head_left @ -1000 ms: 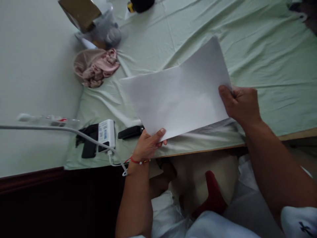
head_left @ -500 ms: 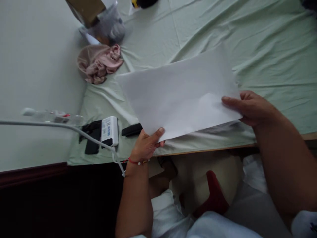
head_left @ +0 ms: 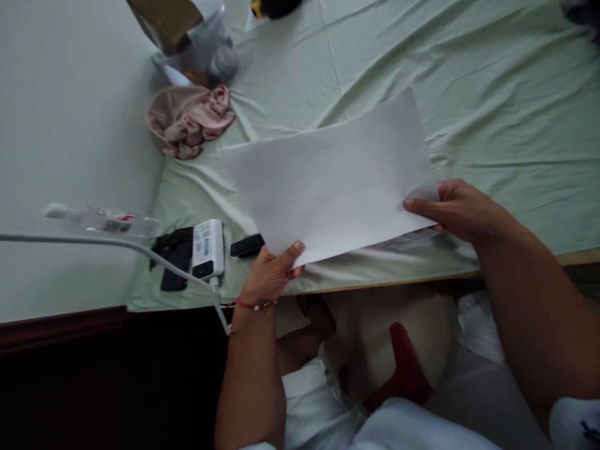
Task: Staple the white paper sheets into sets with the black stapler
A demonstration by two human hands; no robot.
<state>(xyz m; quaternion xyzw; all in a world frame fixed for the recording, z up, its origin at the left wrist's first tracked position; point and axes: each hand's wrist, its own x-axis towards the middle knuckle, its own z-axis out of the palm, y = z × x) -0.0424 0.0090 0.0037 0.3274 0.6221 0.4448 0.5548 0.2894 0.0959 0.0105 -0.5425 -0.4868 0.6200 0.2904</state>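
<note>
A blank white sheet of paper point(head_left: 337, 178) is held above the green cloth, its long near edge toward me. My left hand point(head_left: 274, 269) pinches the near left corner, thumb on top and fingers beneath. At the near right corner my right hand point(head_left: 454, 209) grips the paper the same way, and the sheet bends slightly there. Whether it is one sheet or a thin stack, I cannot tell. Under the paper's near edge, a clear plastic piece point(head_left: 417, 237) partly shows on the cloth. A black object point(head_left: 246, 245) lies just left of the paper, partly hidden by it.
Green cloth point(head_left: 506, 125) covers the table. At left are a white power bank point(head_left: 207, 250), a dark phone point(head_left: 177, 269), a clear bottle point(head_left: 103, 220) and a grey cable point(head_left: 140, 249). Pink fabric point(head_left: 192, 122), a plastic bag point(head_left: 210, 53) and a cardboard box point(head_left: 166, 22) sit farther back.
Both hands have shifted slightly left with the paper, the right hand more, also a little toward me. The sheet's right side is drawn inward and bows more.
</note>
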